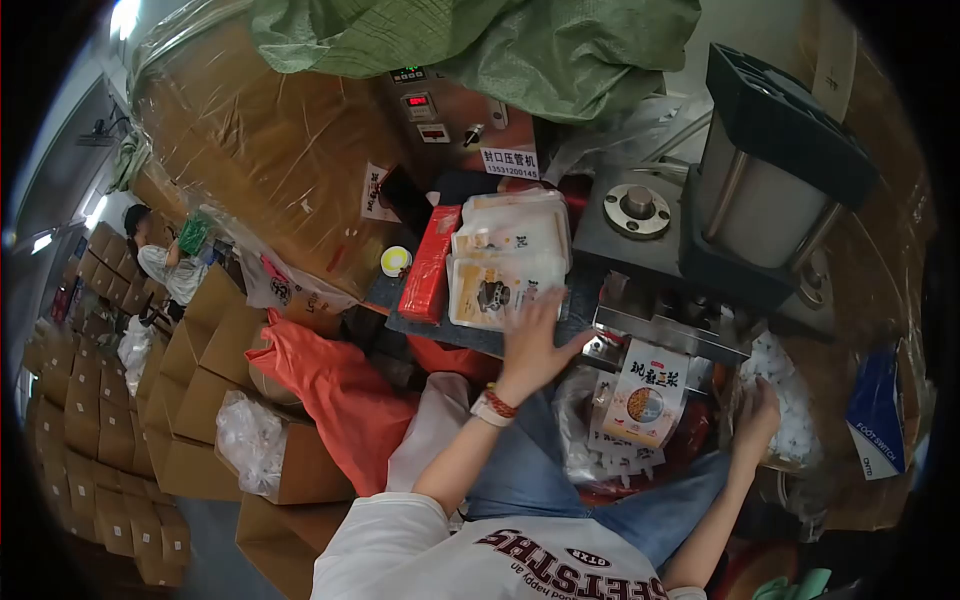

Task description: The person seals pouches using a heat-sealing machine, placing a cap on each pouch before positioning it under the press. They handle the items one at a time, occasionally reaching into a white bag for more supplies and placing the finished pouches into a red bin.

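Observation:
My left hand point(535, 350) has its fingers stretched out over the near end of a stack of white printed pouches point(510, 240); its fingertips look blurred. Beneath the metal jaw of a sealing machine point(668, 328), a printed pouch point(645, 395) hangs upright, apart from both hands. More pouches with white spouts point(625, 458) sit below and behind it. To the right, my right hand point(757, 418) is at the edge of a clear bag of small white plastic pieces point(780, 385). Its fingers are curled, and whatever lies between them is hidden.
A red box point(430, 265) and a yellow tape roll point(396, 261) lie left of the pouches. The control panel point(450, 115) stands behind. At right is a blue foot switch box point(878, 415). Cartons point(210, 360) and an orange-red cloth point(335, 390) fill the left, where another person point(165, 260) stands.

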Demonstrator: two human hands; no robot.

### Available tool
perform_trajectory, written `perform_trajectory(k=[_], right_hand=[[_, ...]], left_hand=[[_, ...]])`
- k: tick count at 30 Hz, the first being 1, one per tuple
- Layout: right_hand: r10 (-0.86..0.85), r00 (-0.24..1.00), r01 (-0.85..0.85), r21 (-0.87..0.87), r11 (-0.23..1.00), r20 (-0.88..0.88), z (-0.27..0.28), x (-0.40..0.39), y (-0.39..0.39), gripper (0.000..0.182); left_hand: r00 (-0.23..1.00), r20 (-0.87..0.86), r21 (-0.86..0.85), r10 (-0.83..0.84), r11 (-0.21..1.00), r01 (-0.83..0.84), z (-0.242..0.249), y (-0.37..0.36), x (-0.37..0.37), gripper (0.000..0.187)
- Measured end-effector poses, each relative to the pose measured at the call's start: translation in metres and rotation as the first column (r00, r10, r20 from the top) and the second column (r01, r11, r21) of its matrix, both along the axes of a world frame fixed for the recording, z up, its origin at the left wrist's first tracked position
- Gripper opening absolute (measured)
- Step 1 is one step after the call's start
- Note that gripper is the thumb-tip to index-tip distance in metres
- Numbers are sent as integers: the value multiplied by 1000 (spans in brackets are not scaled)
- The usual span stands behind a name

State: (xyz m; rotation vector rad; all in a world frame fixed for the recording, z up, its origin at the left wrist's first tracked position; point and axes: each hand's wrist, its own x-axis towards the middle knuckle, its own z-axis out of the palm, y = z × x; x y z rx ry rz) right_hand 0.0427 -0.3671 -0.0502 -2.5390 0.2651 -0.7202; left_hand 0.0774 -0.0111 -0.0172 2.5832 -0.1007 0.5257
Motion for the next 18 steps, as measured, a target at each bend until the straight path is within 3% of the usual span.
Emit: perform_trajectory(k=[2,3,5,7,8,9,10,11,13,15,17,18], right_hand=[[-28,999,27,38,999,16,4,-2,4,28],[-14,996,13,11,1000,86,12,-2,10,27],[11,983,-16,27,1000,182,8,0,4,28],[71,976,-98,126,987,204,20,-3,5,30],[91,967,-162,299,940,239,31,-6,11,30],[95,954,-223,459,860,286,45,-10,22,31],[137,938,-292,511,808,320,63,-19,36,31],[174,913,-366,555,747,368,80,-27,50,31],[360,817,-570,533,625,451,94,-46,71,34],[442,718,-687,649,326,538,101,-64,102,32],[548,636,-723,668,177,543,93,-73,118,31],[623,582,-800,505,324,523,88,-69,122,33]], left_hand=[[998,-44,357,45,934,-27,-18,33,-14,78],[998,-54,351,38,936,-16,-26,42,-24,78],[971,15,304,-239,926,223,-32,58,-38,63],[966,-27,140,-258,956,260,-35,69,-48,55],[969,83,68,-232,972,227,-24,63,-50,46],[981,20,-86,-192,978,193,-20,60,-52,43],[985,-55,-229,-161,963,144,-18,56,-55,39],[982,-15,-442,-188,882,162,-15,46,-57,36],[970,40,-428,-241,873,234,3,25,-67,36],[952,98,-406,-291,862,305,17,6,-76,35],[912,190,-405,-363,817,410,26,-12,-84,34],[907,192,-408,-374,810,421,30,-18,-86,34]])
